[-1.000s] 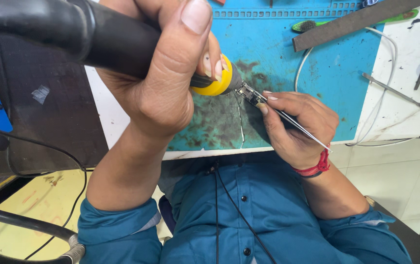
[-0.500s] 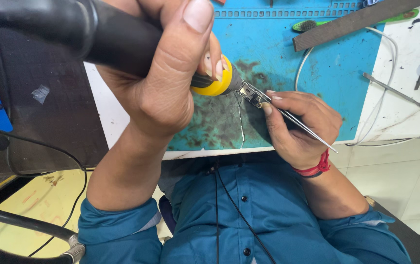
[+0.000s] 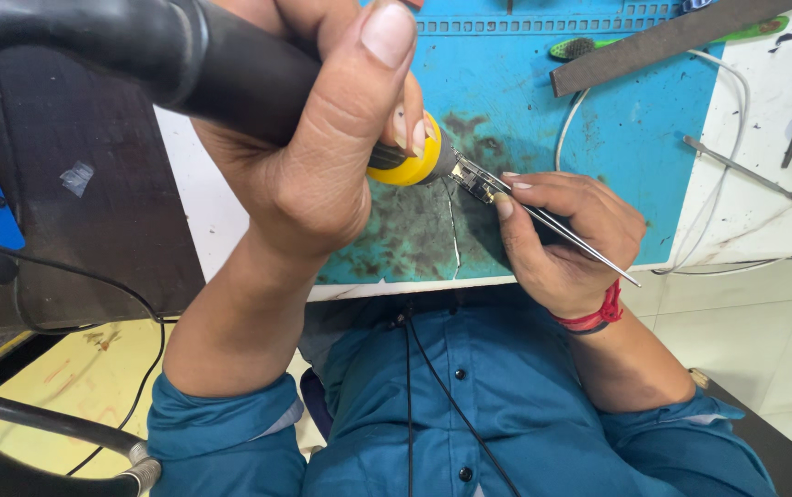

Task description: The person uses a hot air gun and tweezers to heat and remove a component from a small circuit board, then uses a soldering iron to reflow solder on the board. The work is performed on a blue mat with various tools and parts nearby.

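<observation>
My left hand (image 3: 313, 175) is wrapped around a soldering iron (image 3: 184, 55) with a thick black handle and a yellow collar (image 3: 414, 164). Its metal tip points right onto a small metallic part (image 3: 479, 181) above a blue work mat (image 3: 599, 138). My right hand (image 3: 571, 239), with a red thread on the wrist, pinches thin metal tweezers (image 3: 589, 253) whose points meet that part. The two hands almost touch. The mat under them is stained dark, and a thin wire (image 3: 454, 230) lies on it.
A white cable (image 3: 727, 184) loops over the mat's right side. A green brush (image 3: 589, 44), a dark flat bar (image 3: 654, 41) and a thin metal rod (image 3: 746, 170) lie further back. A dark box (image 3: 74, 202) stands at the left. Black cords hang below.
Both hands stay almost still; the tweezers have shifted slightly at the small part, with the iron's tip kept against it.
</observation>
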